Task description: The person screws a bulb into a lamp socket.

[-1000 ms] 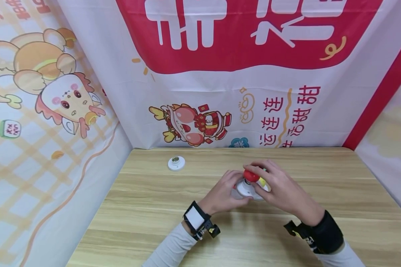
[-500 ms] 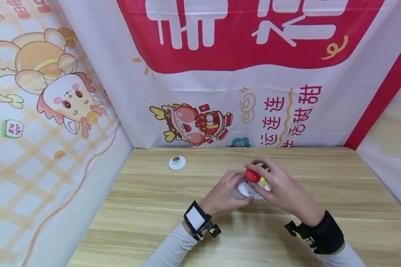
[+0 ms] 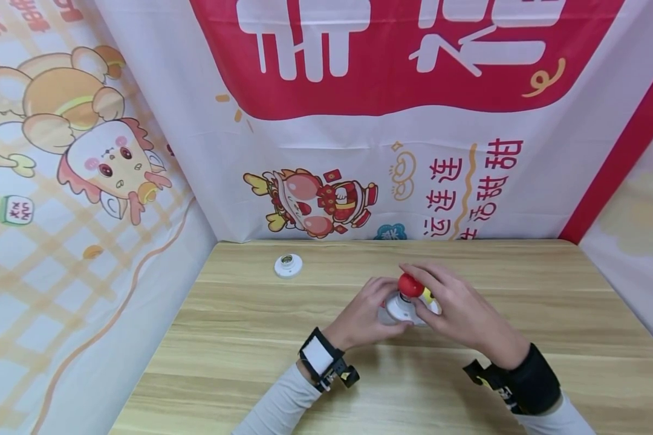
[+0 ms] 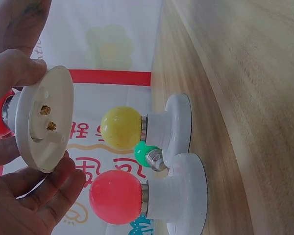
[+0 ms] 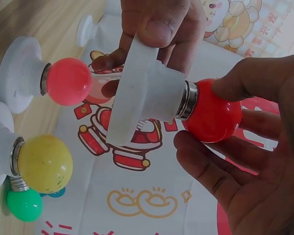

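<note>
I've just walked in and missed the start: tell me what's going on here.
A person's left hand holds a white lamp holder above the table, while the right hand grips the red bulb set in it. Two more holders on the table carry a yellow bulb and a pinkish-red bulb; a loose green bulb is near the yellow one. Farther off sits an empty holder.

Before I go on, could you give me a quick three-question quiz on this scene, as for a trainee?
1. Which hand grips the raised lamp holder: A) right or B) left?
2. True or false: the green bulb has its metal thread exposed.
3. Fill in: in the head view, the far-left holder carries ___ bulb.
Key: 1. B, the left hand. 2. True. 3. no.
</note>
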The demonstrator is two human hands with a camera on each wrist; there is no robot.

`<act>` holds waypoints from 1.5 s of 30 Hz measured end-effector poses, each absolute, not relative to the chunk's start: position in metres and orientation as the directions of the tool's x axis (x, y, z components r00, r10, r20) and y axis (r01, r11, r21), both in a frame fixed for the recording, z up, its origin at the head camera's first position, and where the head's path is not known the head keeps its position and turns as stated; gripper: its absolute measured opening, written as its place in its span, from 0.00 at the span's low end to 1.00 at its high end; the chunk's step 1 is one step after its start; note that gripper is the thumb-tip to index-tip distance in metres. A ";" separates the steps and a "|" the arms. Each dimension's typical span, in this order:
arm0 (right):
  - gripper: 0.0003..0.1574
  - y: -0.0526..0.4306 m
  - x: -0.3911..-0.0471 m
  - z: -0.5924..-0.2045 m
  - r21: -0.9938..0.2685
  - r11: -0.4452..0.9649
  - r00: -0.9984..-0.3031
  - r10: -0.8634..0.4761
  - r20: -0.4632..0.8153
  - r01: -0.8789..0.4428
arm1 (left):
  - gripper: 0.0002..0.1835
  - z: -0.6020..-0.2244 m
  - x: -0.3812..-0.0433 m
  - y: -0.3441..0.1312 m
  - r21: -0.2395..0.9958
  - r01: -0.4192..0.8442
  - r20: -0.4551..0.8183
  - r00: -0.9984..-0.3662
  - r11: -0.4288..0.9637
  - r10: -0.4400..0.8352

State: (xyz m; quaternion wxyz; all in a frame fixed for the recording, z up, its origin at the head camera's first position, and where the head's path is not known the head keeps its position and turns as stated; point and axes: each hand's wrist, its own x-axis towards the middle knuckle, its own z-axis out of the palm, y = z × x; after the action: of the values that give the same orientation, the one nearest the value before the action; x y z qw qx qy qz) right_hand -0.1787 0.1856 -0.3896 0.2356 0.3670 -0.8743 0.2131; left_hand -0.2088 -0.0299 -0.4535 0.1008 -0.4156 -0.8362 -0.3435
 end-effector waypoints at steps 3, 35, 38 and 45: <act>0.39 0.185 -0.178 -0.388 -0.214 0.648 -0.636 -0.534 0.557 -0.731 | 0.36 -0.453 -0.208 -0.030 0.504 0.759 0.455 -0.639 0.412 0.620; 0.38 0.182 -0.178 -0.389 -0.204 0.663 -0.638 -0.516 0.572 -0.720 | 0.36 -0.451 -0.207 -0.032 0.534 0.739 0.450 -0.659 0.411 0.602; 0.36 0.184 -0.177 -0.388 -0.209 0.653 -0.635 -0.526 0.565 -0.728 | 0.36 -0.451 -0.207 -0.032 0.531 0.740 0.451 -0.659 0.412 0.602; 0.35 0.185 -0.176 -0.386 -0.220 0.638 -0.631 -0.535 0.562 -0.738 | 0.36 -0.452 -0.207 -0.031 0.540 0.741 0.448 -0.654 0.399 0.610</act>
State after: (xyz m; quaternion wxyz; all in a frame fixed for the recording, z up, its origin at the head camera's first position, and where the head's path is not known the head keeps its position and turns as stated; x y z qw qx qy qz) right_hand -0.1758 0.1851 -0.3859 0.2293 0.3635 -0.8756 0.2206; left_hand -0.2075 -0.0308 -0.4518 0.0895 -0.4063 -0.8314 -0.3684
